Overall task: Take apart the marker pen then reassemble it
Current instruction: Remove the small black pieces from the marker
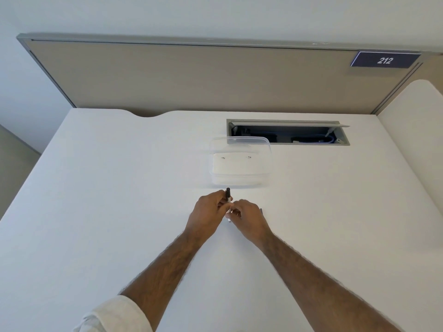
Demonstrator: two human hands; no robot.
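A rolled white sleeve [115, 315] is seen nearest; the slim black-capped white marker pen [228, 197] is gripped by left hand [208, 212] and right hand [247, 216] over the white table [119, 188]

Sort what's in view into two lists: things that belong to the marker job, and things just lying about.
Belongs to the job:
- marker pen
- left hand and right hand, both holding it

Just lying about:
- clear plastic container
- open cable hatch in the desk
- number sign 212
- small dark item beside the right hand, too hidden to identify

Left hand [208, 210], right hand [247, 215] grip marker pen [228, 195] over desk [119, 188].
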